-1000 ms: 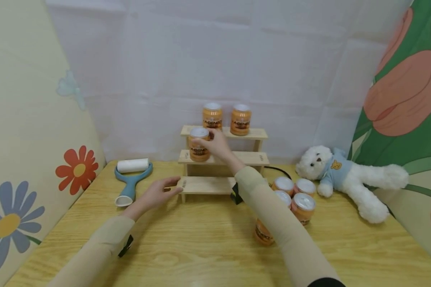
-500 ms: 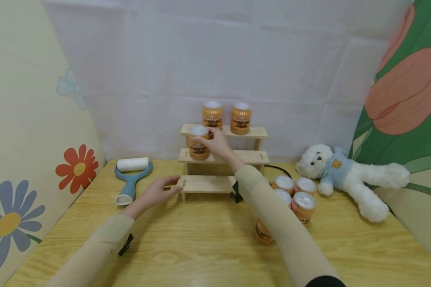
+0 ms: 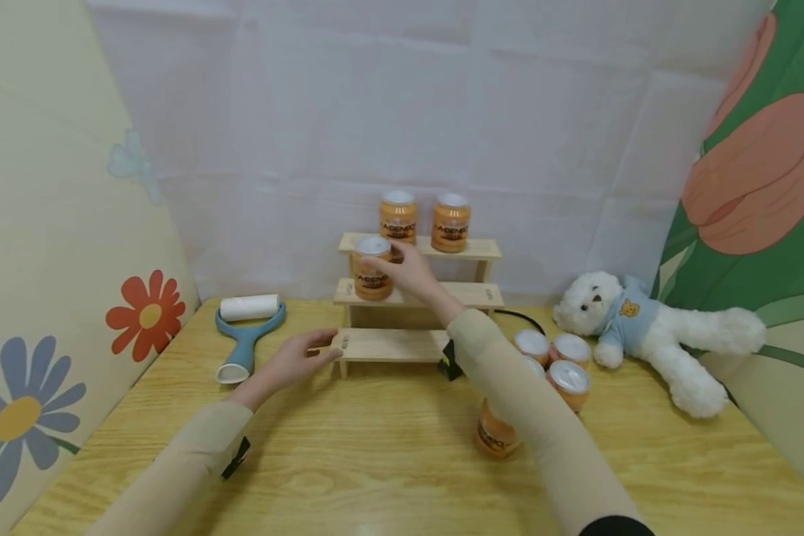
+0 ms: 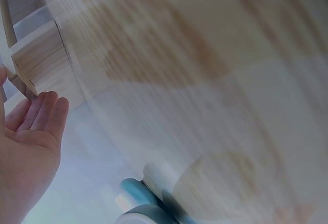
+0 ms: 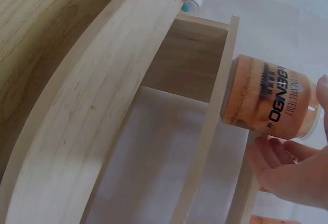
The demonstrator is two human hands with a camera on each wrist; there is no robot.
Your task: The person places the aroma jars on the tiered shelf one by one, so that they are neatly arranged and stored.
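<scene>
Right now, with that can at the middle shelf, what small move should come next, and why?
Probably the right hand should gently release the can: it looks upright, its base seems seated on the middle shelf, and that hand's fingers are around it. The left hand is at the bottom shelf, not the can.

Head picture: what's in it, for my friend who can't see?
A right hand holds an orange can on the middle step of a wooden stand; the left hand is at the bottom step. Two cans stand above; more cans and a teddy are at right.
</scene>
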